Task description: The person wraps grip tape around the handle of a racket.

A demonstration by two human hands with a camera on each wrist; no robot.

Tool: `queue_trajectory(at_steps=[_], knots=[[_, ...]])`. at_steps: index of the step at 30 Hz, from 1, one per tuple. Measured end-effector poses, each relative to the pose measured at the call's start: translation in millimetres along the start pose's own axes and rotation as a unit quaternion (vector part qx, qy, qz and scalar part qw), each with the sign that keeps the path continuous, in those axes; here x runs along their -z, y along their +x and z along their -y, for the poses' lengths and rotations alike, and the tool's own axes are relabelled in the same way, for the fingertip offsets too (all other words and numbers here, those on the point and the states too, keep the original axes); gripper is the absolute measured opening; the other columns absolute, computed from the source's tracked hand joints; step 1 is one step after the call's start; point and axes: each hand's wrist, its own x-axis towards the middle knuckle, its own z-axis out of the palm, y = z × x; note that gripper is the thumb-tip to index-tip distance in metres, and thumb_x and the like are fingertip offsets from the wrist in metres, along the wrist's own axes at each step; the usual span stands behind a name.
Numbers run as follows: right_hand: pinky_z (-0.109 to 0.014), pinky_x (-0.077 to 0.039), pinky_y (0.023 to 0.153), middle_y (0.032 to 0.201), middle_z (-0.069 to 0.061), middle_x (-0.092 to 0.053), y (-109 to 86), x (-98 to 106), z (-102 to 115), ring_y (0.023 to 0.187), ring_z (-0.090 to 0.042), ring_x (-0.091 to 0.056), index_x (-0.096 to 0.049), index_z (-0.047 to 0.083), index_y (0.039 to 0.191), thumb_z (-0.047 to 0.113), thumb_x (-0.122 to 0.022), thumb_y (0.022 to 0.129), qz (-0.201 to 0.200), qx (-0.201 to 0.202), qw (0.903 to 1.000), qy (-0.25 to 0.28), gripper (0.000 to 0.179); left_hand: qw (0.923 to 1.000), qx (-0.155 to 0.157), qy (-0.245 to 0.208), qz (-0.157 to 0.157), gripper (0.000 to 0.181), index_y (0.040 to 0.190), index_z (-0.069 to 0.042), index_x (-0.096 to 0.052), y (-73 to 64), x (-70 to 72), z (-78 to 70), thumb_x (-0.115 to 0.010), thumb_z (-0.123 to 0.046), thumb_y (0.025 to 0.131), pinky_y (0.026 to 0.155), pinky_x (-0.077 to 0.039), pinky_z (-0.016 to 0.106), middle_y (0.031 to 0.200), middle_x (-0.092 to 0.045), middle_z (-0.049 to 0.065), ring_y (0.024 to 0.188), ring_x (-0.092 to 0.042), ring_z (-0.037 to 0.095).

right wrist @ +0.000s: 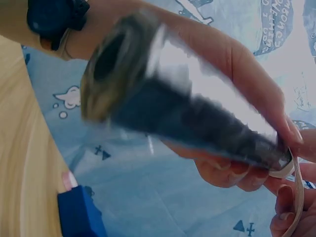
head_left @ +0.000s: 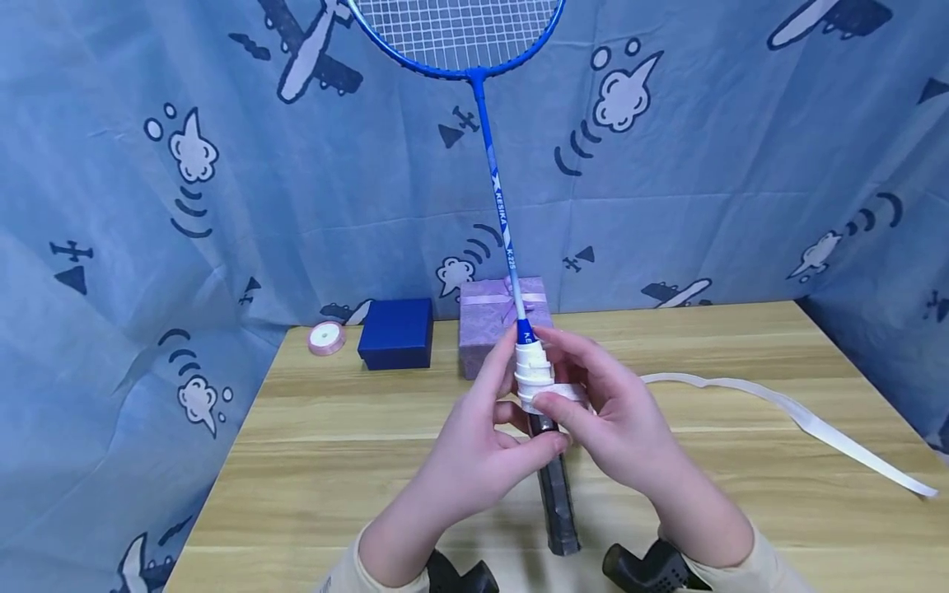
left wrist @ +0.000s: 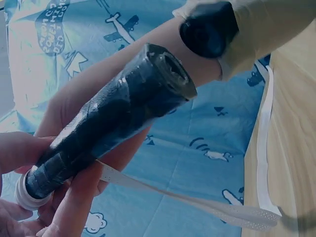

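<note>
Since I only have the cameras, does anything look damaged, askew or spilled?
No spill shows. The black racket handle has a hollow, uncapped end in the left wrist view, which looks unfinished. A loose length of white tape trails, bent, across the table; that seems ordinary slack.

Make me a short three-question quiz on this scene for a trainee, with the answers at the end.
1. True or false: the lower part of the black handle is bare of white tape.
2. In the head view, what colour is the box directly behind the racket shaft? A, blue; B, purple; C, green.
3. Which hand's thumb rests on the tape?

Key: 1, true; 2, B; 3, the right hand.
</note>
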Motion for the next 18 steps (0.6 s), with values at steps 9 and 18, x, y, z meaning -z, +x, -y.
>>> queue_trajectory(at_steps=[9, 18], knots=[[-0.021, -0.056, 0.080, 0.117, -0.007, -0.067, 1.3, 11, -3, 0.099, -0.016, -0.064, -0.048, 0.004, 0.152, -0.013, -0.069, 0.091, 0.042, 0.010, 0.9990, 0.014, 0.066, 0.9988, -0.001, -0.041, 0.026, 0.106, 0.166, -0.033, -0.012, 3.0, 2.5, 1.7, -0.076, 0.004, 0.089, 0.087, -0.063, 0.034, 0.140, -0.062, 0.009, 0.107, -0.070, 0.017], [-0.024, -0.057, 0.084, 0.121, -0.011, -0.064, 2.1, 18, -5, 0.101, -0.020, -0.063, -0.039, -0.007, 0.154, -0.020, -0.061, 0.091, 0.089, 0.034, 0.9924, 0.078, 0.068, 0.9935, 0.007, -0.096, 0.059, 0.109, 0.166, -0.032, -0.009, 2.8, 5.1, 3.4, -0.072, 0.010, 0.088, 0.082, -0.059, 0.023, 0.137, -0.060, 0.017, 0.103, -0.064, 0.015]])
